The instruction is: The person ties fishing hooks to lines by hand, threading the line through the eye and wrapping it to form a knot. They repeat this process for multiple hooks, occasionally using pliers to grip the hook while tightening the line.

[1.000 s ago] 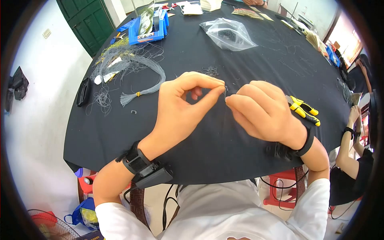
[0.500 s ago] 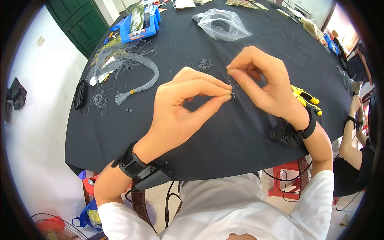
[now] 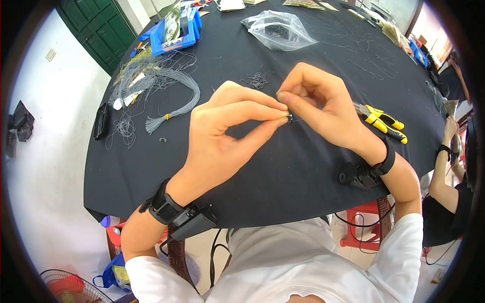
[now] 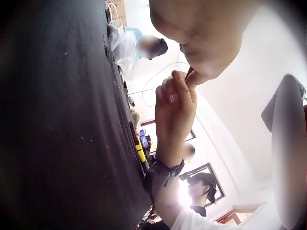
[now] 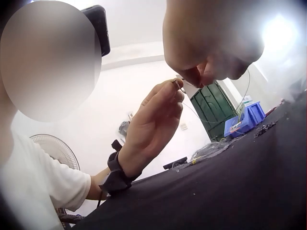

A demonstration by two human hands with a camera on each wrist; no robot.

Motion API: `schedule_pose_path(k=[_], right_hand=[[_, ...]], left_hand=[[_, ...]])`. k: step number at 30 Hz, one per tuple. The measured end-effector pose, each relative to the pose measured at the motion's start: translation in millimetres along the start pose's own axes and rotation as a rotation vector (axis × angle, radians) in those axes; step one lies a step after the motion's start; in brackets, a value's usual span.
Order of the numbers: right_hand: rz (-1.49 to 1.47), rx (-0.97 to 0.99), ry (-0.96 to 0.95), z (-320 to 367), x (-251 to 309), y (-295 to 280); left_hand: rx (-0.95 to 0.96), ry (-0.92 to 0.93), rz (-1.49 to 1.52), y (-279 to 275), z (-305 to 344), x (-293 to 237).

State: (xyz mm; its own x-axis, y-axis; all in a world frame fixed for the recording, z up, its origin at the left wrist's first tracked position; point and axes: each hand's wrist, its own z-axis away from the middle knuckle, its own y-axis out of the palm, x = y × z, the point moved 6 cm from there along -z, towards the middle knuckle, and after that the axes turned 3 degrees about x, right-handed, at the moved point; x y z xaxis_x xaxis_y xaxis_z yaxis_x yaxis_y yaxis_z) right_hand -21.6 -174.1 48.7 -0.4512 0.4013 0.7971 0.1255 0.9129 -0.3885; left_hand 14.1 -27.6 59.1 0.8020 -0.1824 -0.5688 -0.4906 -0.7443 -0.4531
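Your left hand [image 3: 222,131] pinches a small dark metallic piece [image 3: 290,118] between thumb and fingertips. Your right hand [image 3: 323,108], thumb and forefinger pressed together, adjoins it; a thin pale line [image 5: 248,84] loops beside your fingers. Yellow-and-black pliers [image 3: 385,123] lie right of the grip.

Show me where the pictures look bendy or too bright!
Head view: the black cloth-covered table seems bowed, corners go black. Left wrist view: white glare near the bottom. Right wrist view: bluish-white glare upper right, the right hand shadowy.
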Motion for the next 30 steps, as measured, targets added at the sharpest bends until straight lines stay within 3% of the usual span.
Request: schedule_pose_path(k=[15, 18, 21, 24, 30], right_hand=[[-0.462, 0.194, 0.4, 13, -16, 27], [-0.441, 0.199, 0.326, 16, -11, 29], [0.159, 0.149, -0.008, 14, 15, 21], [0.723, -0.026, -0.633, 18, 45, 23], [0.847, -0.053, -0.759, 15, 53, 16]], left_hand=[[-0.116, -0.132, 0.077, -7, 3, 18], [-0.105, -0.149, 0.111, -9, 5, 22], [-0.121, -0.174, 0.084, -10, 5, 23], [-0.147, -0.204, 0.102, -9, 6, 28], [-0.11, -0.238, 0.131, 1, 5, 26]])
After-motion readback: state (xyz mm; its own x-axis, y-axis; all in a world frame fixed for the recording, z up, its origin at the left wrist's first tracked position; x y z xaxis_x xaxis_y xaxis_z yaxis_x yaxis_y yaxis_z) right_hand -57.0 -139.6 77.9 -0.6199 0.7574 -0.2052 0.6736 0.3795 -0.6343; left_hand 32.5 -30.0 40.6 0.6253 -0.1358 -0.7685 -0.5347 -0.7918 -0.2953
